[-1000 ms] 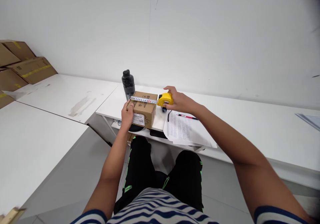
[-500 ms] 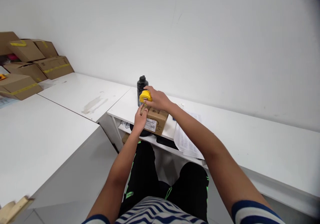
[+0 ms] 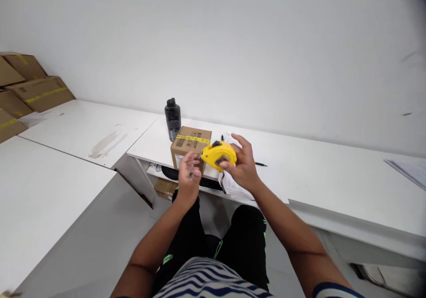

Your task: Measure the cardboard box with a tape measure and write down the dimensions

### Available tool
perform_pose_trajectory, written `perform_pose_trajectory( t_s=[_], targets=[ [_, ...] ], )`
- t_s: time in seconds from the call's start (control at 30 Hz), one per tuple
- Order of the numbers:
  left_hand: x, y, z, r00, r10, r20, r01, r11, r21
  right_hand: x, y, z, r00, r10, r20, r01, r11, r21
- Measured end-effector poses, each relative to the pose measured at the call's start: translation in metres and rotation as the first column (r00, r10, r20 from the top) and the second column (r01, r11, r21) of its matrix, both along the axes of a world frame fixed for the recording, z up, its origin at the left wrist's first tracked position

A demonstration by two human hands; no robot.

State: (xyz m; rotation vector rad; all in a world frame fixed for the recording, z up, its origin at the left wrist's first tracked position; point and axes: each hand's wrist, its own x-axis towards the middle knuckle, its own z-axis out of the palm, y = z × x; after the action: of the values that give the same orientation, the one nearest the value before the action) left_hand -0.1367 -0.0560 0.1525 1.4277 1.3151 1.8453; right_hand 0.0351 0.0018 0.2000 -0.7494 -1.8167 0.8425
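Observation:
My right hand point(image 3: 245, 164) holds a yellow tape measure point(image 3: 218, 155) in the air in front of the cardboard box. Its thumb and fingers grip the case, and the front end points left. Close to that end is my left hand point(image 3: 189, 180), slightly blurred, with its fingers loosely curled and apart from the thumb. Nothing clear shows between them. Behind both hands the small cardboard box point(image 3: 189, 143), closed with yellow tape, stands on the white desk point(image 3: 319, 173). A dark bottle point(image 3: 173, 119) stands upright at its left rear.
Papers point(image 3: 234, 187) and a pen point(image 3: 261, 164) lie right of the box. More sheets point(image 3: 408, 171) lie at the far right. Taped cartons point(image 3: 43, 94) are stacked at the far left. Under the desktop, a shelf holds dark items, and another carton point(image 3: 165, 188) sits lower.
The tape measure in my right hand has moved right and down, away from the box top. My left hand has come off the box. The view has turned a little right.

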Motion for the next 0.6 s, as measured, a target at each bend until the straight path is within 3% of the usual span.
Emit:
perform_pose_trajectory(
  t_s=[0.07,0.1,0.17,0.23,0.33,0.4,0.43,0.5,0.6],
  targets=[
    [0.028,-0.010,-0.004,0.957,-0.284,0.057,0.287,0.955,-0.069,0.019,-0.023,-0.028,0.996,-0.029,-0.086,0.026,0.999,-0.035],
    [0.041,-0.013,-0.007,0.931,-0.356,0.075,0.363,0.926,-0.102,0.027,-0.032,-0.041,0.993,-0.045,-0.106,0.040,0.998,-0.048],
    [0.062,-0.014,-0.015,0.911,-0.394,0.121,0.411,0.893,-0.183,0.043,-0.042,-0.063,0.994,-0.081,-0.075,0.077,0.996,-0.050],
    [0.076,-0.007,-0.025,0.904,-0.388,0.182,0.425,0.868,-0.259,0.061,-0.037,-0.076,0.990,-0.134,0.055,0.134,0.991,-0.011],
    [0.086,0.016,-0.039,0.890,-0.432,0.144,0.455,0.830,-0.321,0.098,-0.001,-0.082,0.882,-0.341,0.326,0.349,0.936,0.035],
    [0.087,0.038,-0.046,0.866,-0.501,-0.015,0.465,0.814,-0.349,0.124,0.034,-0.082,0.701,-0.483,0.524,0.546,0.837,0.040],
    [0.087,0.050,-0.049,0.841,-0.529,-0.111,0.461,0.809,-0.364,0.135,0.052,-0.084,0.601,-0.482,0.637,0.578,0.813,0.070],
    [0.087,0.073,-0.055,0.791,-0.551,-0.265,0.432,0.811,-0.395,0.152,0.083,-0.089,0.488,-0.390,0.781,0.532,0.842,0.088],
    [0.088,0.099,-0.066,0.771,-0.541,-0.336,0.376,0.813,-0.445,0.165,0.106,-0.100,0.500,-0.333,0.800,0.473,0.878,0.070]
  ],
)
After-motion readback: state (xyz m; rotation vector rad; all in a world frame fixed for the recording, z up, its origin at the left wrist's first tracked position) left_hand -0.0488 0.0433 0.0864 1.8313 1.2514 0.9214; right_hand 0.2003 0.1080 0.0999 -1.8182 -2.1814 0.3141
